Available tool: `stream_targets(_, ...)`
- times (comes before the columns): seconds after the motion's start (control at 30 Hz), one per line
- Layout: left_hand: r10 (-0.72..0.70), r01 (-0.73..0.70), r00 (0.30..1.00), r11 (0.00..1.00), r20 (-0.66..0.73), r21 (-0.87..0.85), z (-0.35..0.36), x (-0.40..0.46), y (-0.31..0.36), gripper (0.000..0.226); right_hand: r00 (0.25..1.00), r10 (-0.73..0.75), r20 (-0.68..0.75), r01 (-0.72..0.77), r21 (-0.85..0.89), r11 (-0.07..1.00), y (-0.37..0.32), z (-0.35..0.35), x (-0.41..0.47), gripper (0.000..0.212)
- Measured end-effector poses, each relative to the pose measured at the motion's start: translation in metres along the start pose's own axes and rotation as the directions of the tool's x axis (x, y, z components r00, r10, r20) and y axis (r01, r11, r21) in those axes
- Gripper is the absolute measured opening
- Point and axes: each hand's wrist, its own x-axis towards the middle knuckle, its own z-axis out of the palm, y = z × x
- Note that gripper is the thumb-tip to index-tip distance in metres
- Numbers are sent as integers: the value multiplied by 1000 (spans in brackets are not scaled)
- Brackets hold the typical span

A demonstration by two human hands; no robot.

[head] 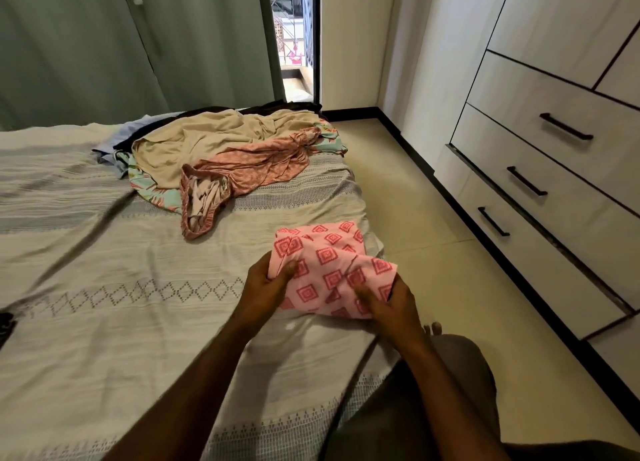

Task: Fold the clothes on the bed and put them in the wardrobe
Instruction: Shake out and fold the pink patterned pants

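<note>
Left hand (268,280) curled on the near-left edge of the pink cloth (329,270), thumb on top and pressed into the fabric, fingers tucked beneath. Right hand (388,305) gripping the cloth's near-right edge at about 4 o'clock from the left hand, thumb over the top, fingers hidden under the fold. Both closed on the same piece, neither spread wide.

Pink cloth, printed with red squares, partly folded and bunched between the two hands, stretching away from them toward 12 o'clock, at the right edge of the bed (104,322). Whether lifted clear of the cover or lying on it, cannot tell.

At 11 o'clock from the hands, well apart, the pile (221,149) of unfolded clothes: a beige piece on top, a salmon patterned one draped over its near side, a floral one and a pale blue one showing underneath. Pile lying on the far half of the bed.

At 2 o'clock, across a strip of floor (433,253), the wardrobe (554,149), drawers with dark handles, all closed. Behind the bed at 12 o'clock, a green curtain (104,45).
</note>
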Motion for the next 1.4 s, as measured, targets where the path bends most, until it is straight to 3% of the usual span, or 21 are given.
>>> stream_targets(0.17, 102, -50, 957, 980, -272, 191, 13, 31, 11, 28, 978, -157, -134, 145, -96, 985, -32, 19, 37, 55)
stream_targets(0.27, 125, 43, 899, 929, -421, 369, 15, 60, 16, 32, 963, -181, -201, 133, -231, 964, -41, 28, 74, 55)
stream_targets(0.37, -84, 325, 893, 800, -443, 504, 4, 79, -3, 46, 987, -10, -163, -82, -547, 833, -21, 33, 102, 62)
stream_targets(0.47, -234, 431, 894, 686, -383, 586, -7, 84, -17, 74, 981, 120, -151, -189, -632, 751, 0, 36, 111, 69)
stream_targets(0.53, -292, 455, 884, 712, -365, 535, -10, 88, -18, 72, 973, 176, -147, -229, -615, 754, 3, 37, 117, 72)
stream_targets(0.63, -439, 487, 870, 836, -226, 252, -10, 88, -8, 38, 959, 270, -89, -275, -531, 801, 2, 37, 125, 68)
stream_targets(0.7, -510, 526, 848, 842, -141, 121, -9, 84, -1, 24, 963, 266, -34, -250, -472, 846, -1, 38, 125, 61)
stream_targets(0.8, -528, 527, 847, 849, -60, -36, -18, 76, 5, 33, 982, 187, 34, -160, -380, 911, -9, 42, 113, 47)
stream_targets(0.9, -450, 445, 893, 888, -11, -118, -38, 61, 13, 43, 984, 137, 114, -103, -266, 959, -23, 51, 96, 56)
stream_targets(1.0, -386, 382, 923, 910, 10, -160, -67, 39, 28, 43, 972, 104, 210, -66, -178, 982, -47, 70, 84, 50)
stream_targets(1.13, -281, 260, 955, 948, -96, -183, -124, -5, 53, 43, 920, 98, 379, -71, -85, 994, -89, 120, 55, 44)
stream_targets(1.23, -224, 185, 951, 964, -212, -189, -178, -58, 71, 43, 832, 133, 539, -95, -97, 991, -112, 172, 21, 46)
stream_targets(1.4, -263, 157, 863, 951, -430, -266, -270, -168, 71, 44, 650, 201, 733, -60, -213, 975, -125, 279, -54, 47)
